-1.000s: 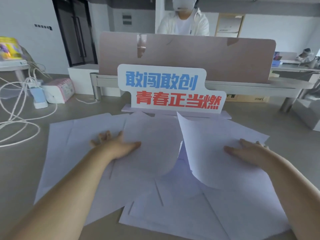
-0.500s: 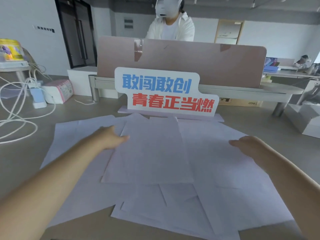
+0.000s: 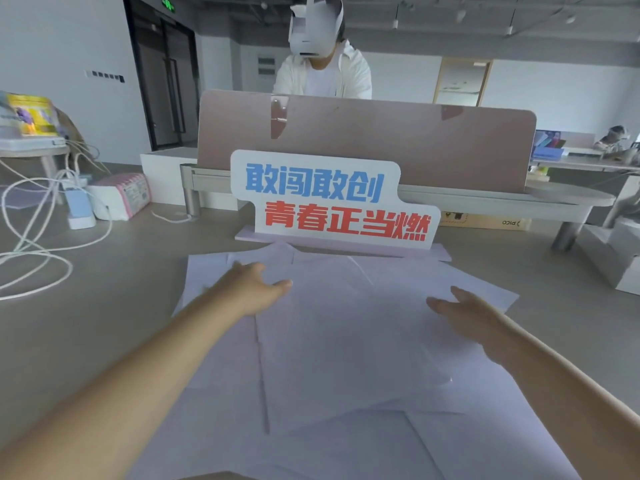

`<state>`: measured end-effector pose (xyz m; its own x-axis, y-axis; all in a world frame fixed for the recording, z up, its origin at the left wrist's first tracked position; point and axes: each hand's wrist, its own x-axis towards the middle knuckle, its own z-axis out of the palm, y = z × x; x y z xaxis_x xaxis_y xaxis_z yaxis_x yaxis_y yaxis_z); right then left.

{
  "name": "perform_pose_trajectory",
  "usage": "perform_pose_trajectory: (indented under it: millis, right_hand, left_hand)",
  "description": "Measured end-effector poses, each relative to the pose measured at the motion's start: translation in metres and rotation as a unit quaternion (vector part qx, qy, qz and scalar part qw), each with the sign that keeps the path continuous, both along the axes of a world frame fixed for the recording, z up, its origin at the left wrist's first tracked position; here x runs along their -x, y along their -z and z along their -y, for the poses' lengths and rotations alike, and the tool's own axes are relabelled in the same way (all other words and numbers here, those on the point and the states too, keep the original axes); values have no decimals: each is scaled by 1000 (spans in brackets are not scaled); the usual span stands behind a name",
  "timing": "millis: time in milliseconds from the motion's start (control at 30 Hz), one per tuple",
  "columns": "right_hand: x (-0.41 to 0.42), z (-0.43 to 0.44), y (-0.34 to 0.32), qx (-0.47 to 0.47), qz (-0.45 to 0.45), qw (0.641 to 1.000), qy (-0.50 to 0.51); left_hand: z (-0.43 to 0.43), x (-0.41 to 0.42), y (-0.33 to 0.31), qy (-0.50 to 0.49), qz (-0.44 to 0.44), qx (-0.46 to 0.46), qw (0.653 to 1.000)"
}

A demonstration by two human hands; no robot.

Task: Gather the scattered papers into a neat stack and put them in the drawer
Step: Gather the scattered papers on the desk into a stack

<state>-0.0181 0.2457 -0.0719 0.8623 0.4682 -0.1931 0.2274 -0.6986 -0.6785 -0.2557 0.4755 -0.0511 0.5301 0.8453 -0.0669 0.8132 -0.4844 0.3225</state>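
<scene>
With both the left hand (image 3: 252, 289) and right hand (image 3: 474, 317) open-fingered, holding nothing, flat on the papers (image 3: 346, 341) spread mid-frame on the desk (image 3: 104, 323), sweep outer sheets inward evenly to square edges.

White papers (image 3: 346, 341) lie flat in loose, overlapping layers. They fill the centre and bottom of the frame, edges misaligned.

Loose white papers (image 3: 346, 341) overlap on a grey tabletop (image 3: 104, 323); the left hand (image 3: 252, 289) and right hand (image 3: 474, 317) rest open-palmed on them, a slogan sign (image 3: 329, 199) standing just beyond.
</scene>
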Motion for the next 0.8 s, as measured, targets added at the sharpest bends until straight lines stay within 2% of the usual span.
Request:
perform_pose_trajectory:
  millis: [33,100,167,267,333,367,433,467,533,667,800]
  right_hand:
    - [6,-4,1,56,55,997,15]
    - [23,-14,4,162,136,977,5]
    - [37,-28,6,187,131,973,-34]
    - [49,-48,4,97,37,992,-67]
    - [51,-52,-1,18,-17,998,-62]
    - [52,-51,-4,19,-1,999,-47]
    - [50,-43,-5,122,90,988,-2]
    - [50,-39,-4,162,107,981,13]
    - [54,-40,-3,186,87,978,24]
    - [75,-66,-3,153,66,986,-5]
    - [71,-63,-3,34,11,999,-26]
  left_hand:
    - [0,1,3,-30,-41,-15,999]
    - [2,1,11,-73,-90,23,993]
    - [7,-5,15,-61,-81,68,993]
    - [23,-19,3,6,2,158,987]
    - [24,-22,-2,17,28,158,987]
    - [24,-19,-1,3,5,106,994]
    - [19,-11,5,-44,-69,8,997]
    - [16,-8,9,-64,-93,5,994]
    - [15,-6,16,-74,-94,47,992]
    - [23,-20,8,-45,-45,137,989]
    - [17,-17,5,-49,-59,86,993]
